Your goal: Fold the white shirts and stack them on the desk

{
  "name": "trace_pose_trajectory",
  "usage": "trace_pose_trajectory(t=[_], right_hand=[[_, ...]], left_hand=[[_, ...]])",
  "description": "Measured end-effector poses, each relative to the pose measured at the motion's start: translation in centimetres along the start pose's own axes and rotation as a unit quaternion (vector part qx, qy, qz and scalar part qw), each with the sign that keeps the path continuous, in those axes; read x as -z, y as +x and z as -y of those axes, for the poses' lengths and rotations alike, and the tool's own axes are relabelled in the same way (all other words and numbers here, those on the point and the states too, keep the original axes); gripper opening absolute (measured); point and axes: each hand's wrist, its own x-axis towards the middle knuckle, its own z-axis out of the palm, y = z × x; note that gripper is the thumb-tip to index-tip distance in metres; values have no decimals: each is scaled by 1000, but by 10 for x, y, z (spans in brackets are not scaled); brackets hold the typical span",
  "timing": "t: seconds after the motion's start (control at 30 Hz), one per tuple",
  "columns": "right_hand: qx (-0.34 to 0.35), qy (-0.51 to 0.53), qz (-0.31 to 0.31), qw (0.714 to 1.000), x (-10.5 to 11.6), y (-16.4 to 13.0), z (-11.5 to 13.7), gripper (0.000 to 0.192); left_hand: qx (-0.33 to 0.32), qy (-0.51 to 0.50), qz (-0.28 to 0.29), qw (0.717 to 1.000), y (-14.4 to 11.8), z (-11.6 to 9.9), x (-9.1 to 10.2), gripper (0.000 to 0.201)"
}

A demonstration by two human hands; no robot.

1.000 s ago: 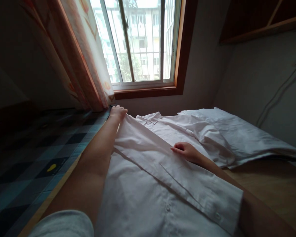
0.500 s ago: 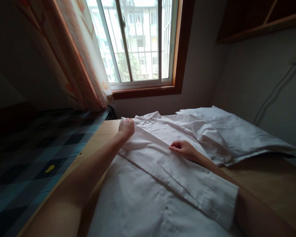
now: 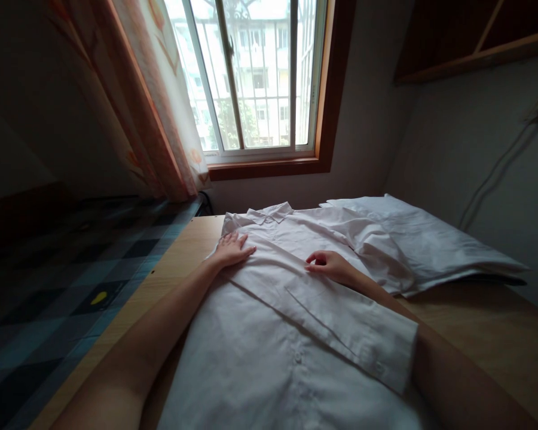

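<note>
Dim daylight from a barred, wood-framed window (image 3: 255, 77) falls across a small room, with a peach patterned curtain (image 3: 161, 107) hanging at the window's left side. Below it a light wooden tabletop (image 3: 179, 263) runs away from the viewer toward the wall. On the tabletop lies a white button-up shirt (image 3: 278, 352), face up, its collar (image 3: 271, 213) at the far end near the windowsill. One long sleeve (image 3: 341, 322) is folded diagonally across the chest, with its cuff toward the near right.

The left hand (image 3: 231, 249) lies palm down on the shirt's left shoulder, fingers spread and flat, gripping nothing. The right hand (image 3: 332, 266) rests on the sleeve's upper edge near the middle of the chest, fingers curled loosely with the tips touching the cloth; whether it pinches the fabric cannot be told.

Just beside the shirt on the right, a pile of white folded cloth (image 3: 421, 251) reaches the grey wall. Bare wood shows along the table's left edge and at the near right. Left of the table, a dark blue checked cover (image 3: 72, 286) lies lower down, with a small yellow mark on it. A white cable (image 3: 493, 179) runs up the right wall to a socket. No readable writing or labels show anywhere.
</note>
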Motion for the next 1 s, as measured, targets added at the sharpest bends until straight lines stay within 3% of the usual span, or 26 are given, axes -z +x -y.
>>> trace_pose_trajectory(t=[0.1, 0.27, 0.37, 0.5, 0.67, 1.0], right_hand=[[-3, 22, 14, 1000, 1, 0, -1, 36], [-14, 65, 41, 997, 8, -4, 4, 45], [-21, 93, 62, 994, 15, -10, 10, 51], [-18, 112, 81, 990, 18, -13, 11, 44], [-9, 126, 67, 990, 11, -8, 1, 45], [-7, 89, 77, 993, 17, -11, 9, 43]], left_hand=[[6, 1, 28, 1000, 14, 4, 5, 88], [40, 11, -16, 999, 27, 1, -4, 80], [21, 13, -37, 999, 26, 5, -6, 71], [-16, 11, -64, 998, 17, 16, 4, 56], [-23, 18, -119, 992, -13, 12, 8, 44], [-87, 2, -87, 992, -102, -1, -11, 51]])
